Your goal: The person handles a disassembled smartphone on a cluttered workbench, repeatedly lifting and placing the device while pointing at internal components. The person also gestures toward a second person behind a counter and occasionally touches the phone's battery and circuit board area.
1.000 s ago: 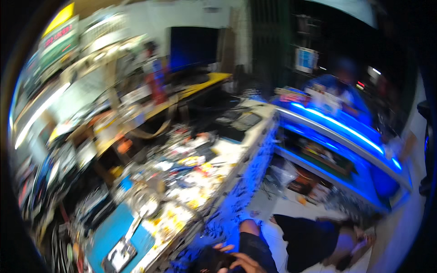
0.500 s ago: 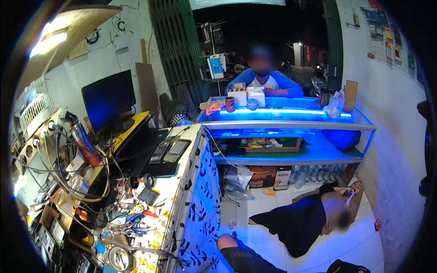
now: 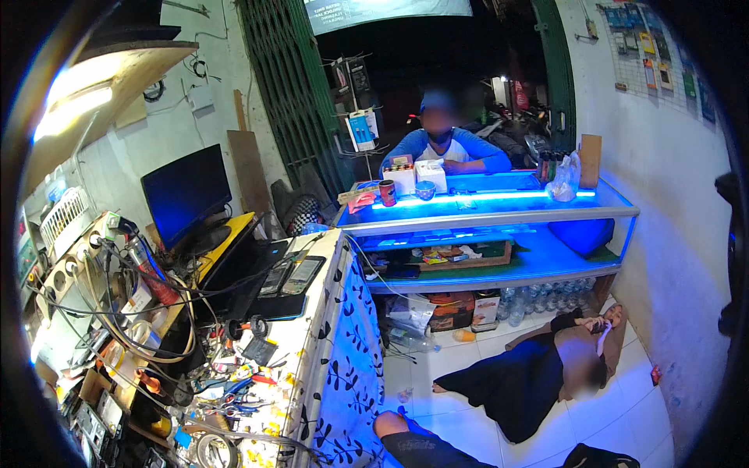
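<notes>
Neither of my hands shows in the head view; only a bent knee in dark shorts (image 3: 425, 448) rises at the lower edge. Left of it stands a cluttered workbench (image 3: 300, 343) with a leaf-patterned cloth hanging down its side. Two opened phones (image 3: 303, 274) lie on a dark mat there. Nearer, pliers (image 3: 238, 388), small parts and a roll of tape (image 3: 214, 451) are strewn about. A black monitor (image 3: 187, 187) stands on a yellow board behind many tangled cables (image 3: 156, 343).
A blue-lit glass counter (image 3: 499, 210) spans the far side, holding boxes (image 3: 431, 176), a red can (image 3: 388, 193) and a plastic bag (image 3: 563, 181). A person (image 3: 449, 148) leans on it from behind. Another person (image 3: 515, 374) lies on the tiled floor at right. Water bottles (image 3: 538, 303) stand underneath the counter.
The view has tilted slightly upward, so the bench and counter sit a little lower. The person behind the counter holds their head a little differently. Nothing on the bench has visibly moved.
</notes>
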The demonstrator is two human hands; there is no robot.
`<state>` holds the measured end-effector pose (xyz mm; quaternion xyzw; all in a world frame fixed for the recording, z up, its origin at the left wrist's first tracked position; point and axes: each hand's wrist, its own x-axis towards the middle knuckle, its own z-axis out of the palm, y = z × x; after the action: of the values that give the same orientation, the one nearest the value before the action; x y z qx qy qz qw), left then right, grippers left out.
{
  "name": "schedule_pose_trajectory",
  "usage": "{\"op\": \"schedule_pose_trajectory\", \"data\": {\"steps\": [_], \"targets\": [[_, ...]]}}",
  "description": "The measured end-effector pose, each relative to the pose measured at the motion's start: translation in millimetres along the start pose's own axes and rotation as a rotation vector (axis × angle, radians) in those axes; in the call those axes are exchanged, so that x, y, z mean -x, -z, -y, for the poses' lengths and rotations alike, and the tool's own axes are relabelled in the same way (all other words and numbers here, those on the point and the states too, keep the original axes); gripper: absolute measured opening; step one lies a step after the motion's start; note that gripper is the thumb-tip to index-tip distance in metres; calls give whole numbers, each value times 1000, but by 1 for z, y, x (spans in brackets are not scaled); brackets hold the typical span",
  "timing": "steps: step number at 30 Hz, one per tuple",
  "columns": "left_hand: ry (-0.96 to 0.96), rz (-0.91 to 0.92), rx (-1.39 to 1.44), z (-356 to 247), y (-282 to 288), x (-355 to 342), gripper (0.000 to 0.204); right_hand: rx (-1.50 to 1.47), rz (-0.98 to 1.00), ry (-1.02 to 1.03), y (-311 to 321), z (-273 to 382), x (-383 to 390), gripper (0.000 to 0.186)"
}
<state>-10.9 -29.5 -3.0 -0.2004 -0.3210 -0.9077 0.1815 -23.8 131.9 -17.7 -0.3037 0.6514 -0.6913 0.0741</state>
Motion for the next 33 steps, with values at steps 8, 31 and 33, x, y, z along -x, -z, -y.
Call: {"op": "schedule_pose_trajectory", "data": {"steps": [8,31,33], "targets": [[-54,91,-5,-23,-4,0,71,-47,83,178,-17,-23,-8,35],[-392,-494,-319,-90,16,-88,65,872,1210,-349,-139,-320,-147,53],[-225,-506,-318,-92,16,-88,66,865,1254,-328,-152,-309,-146,53]]}}
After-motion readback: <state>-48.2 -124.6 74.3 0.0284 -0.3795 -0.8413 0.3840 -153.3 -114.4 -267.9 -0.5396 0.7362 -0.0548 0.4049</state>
